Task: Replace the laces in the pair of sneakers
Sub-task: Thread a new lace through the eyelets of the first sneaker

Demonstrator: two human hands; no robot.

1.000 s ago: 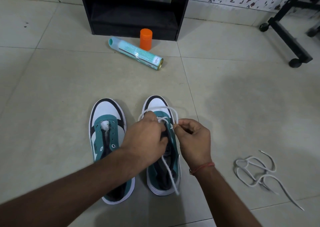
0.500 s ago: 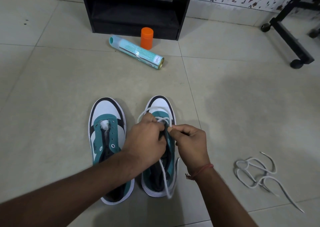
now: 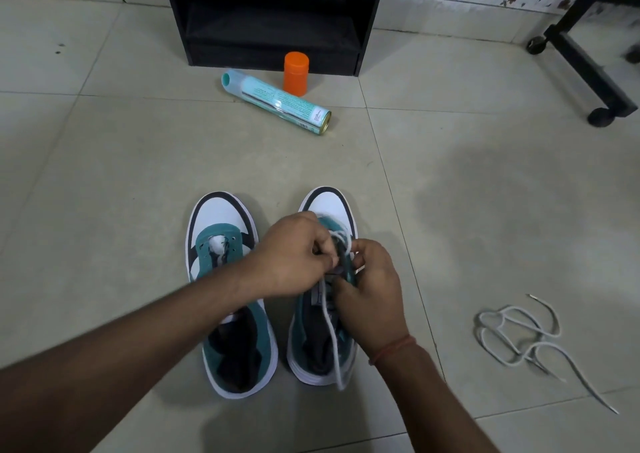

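Note:
Two teal, white and black sneakers stand side by side on the tiled floor, toes pointing away from me. The left sneaker (image 3: pixel 225 231) has bare eyelets and no lace. Over the right sneaker (image 3: pixel 330 203) both hands work a white lace (image 3: pixel 329 321), whose loose end trails down past the heel. My left hand (image 3: pixel 294 255) pinches the lace near the front eyelets. My right hand (image 3: pixel 372 290) grips the lace and the shoe's right eyelet flap. A second white lace (image 3: pixel 516 335) lies loose on the floor to the right.
An orange cap (image 3: pixel 296 73) stands and a teal spray can (image 3: pixel 277 102) lies on the floor ahead, in front of a black cabinet (image 3: pixel 273 16). A black wheeled stand (image 3: pixel 588 68) is at the far right.
The lace loop that stood out over the toe has been drawn in short. My right hand has moved down and closer to the left hand, onto the eyelet flap.

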